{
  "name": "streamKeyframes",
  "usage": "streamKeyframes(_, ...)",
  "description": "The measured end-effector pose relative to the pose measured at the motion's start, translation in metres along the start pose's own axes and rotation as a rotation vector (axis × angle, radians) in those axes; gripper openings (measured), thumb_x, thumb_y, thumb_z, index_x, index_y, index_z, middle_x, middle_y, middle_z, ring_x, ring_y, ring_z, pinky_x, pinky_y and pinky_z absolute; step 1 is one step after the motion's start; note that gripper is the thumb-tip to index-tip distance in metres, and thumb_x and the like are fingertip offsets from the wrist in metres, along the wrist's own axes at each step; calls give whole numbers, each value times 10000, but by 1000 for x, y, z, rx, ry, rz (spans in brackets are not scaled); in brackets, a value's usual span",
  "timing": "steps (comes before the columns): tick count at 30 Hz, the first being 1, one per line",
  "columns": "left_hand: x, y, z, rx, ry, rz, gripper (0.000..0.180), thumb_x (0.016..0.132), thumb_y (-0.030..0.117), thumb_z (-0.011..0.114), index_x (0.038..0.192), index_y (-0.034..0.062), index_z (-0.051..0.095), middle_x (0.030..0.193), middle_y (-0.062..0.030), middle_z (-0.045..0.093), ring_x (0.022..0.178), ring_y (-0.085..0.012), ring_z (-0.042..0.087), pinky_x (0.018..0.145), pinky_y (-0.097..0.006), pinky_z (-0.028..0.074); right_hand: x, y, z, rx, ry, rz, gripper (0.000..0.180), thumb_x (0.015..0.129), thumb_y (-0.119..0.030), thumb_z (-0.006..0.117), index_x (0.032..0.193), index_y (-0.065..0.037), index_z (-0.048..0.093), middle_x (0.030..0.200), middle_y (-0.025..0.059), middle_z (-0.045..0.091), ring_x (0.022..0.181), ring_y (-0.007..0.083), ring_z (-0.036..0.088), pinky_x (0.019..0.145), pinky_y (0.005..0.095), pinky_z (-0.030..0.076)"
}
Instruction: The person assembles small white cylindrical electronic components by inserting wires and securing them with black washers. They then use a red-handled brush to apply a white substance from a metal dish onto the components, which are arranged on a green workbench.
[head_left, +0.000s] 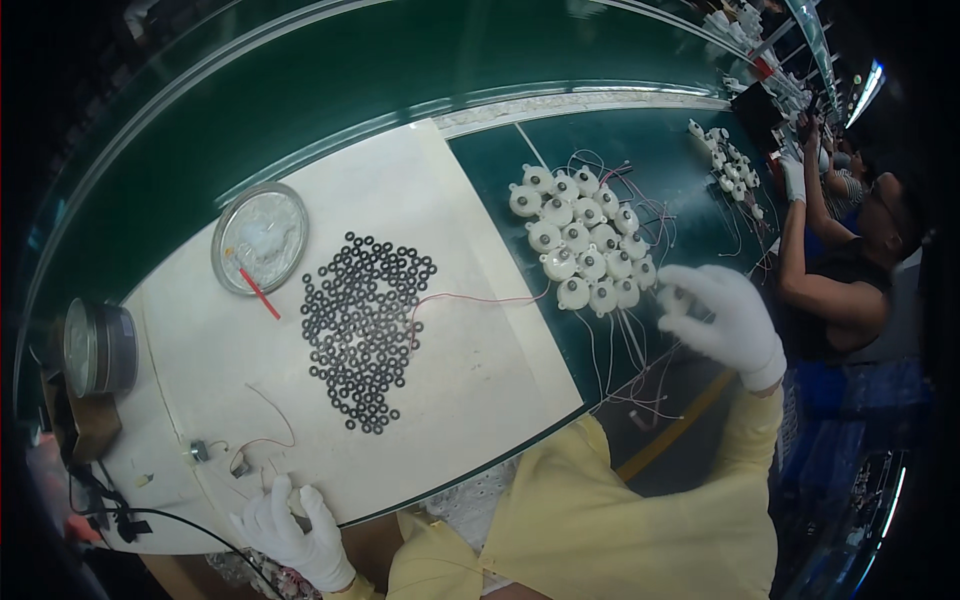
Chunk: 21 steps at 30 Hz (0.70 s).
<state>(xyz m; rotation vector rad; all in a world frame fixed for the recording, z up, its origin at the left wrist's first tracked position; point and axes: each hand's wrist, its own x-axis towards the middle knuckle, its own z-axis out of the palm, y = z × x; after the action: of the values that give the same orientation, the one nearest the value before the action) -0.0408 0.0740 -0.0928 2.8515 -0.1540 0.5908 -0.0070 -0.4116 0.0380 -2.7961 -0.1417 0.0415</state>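
My left hand (290,535), in a white glove, is at the near left edge of the white work surface. Its thumb and fingers are closed around a small greyish round part (297,503), mostly covered by the glove. Two small metal motors (200,451) with thin wires lie just beyond it. On the right, my gloved right hand (725,325) is curled with its fingers around a white round housing (676,298), slightly blurred. This is beside a cluster of white round housings (575,238), each with a dark centre and trailing wires, on the green table.
Many small black rings (365,330) are spread over the white board (480,370). A round metal dish (225,268) holding a red stick (260,293) stands beyond them. At far left is a round tin (100,345). More housings (730,165) and a co-worker (850,270) are at right.
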Motion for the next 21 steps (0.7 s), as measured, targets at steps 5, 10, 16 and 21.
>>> streamKeyframes(5,-1,1,-13,53,45,32,337,893,77,641,1225,23,628,1159,-133,631,1060,-326,554,1034,-490,356,17,55,-11,-29,149,20,480,742,-116,759,1205,-62,641,845,52,648,731,212,573,697,323,476)
streamKeyframes(10,-6,-1,-23,56,211,16,327,932,88,610,1251,17,610,1200,-136,605,1122,-338,527,1056,-510,341,97,67,-21,-213,238,-276,395,765,-165,724,1151,-99,671,850,50,675,784,239,645,717,353,510)
streamKeyframes(16,-20,6,-30,202,218,-2,317,946,117,609,1246,16,606,1189,-134,611,1163,-328,529,1120,-543,295,184,82,1,-132,30,-421,340,776,-97,659,1111,-111,714,913,82,697,852,265,662,773,364,525)
streamKeyframes(21,-31,4,-34,250,227,-15,291,969,165,599,1218,13,614,1171,-115,619,1184,-327,535,1144,-579,250,203,98,19,75,-194,-348,400,769,-22,527,1106,-103,728,1013,131,709,938,296,668,894,358,527)
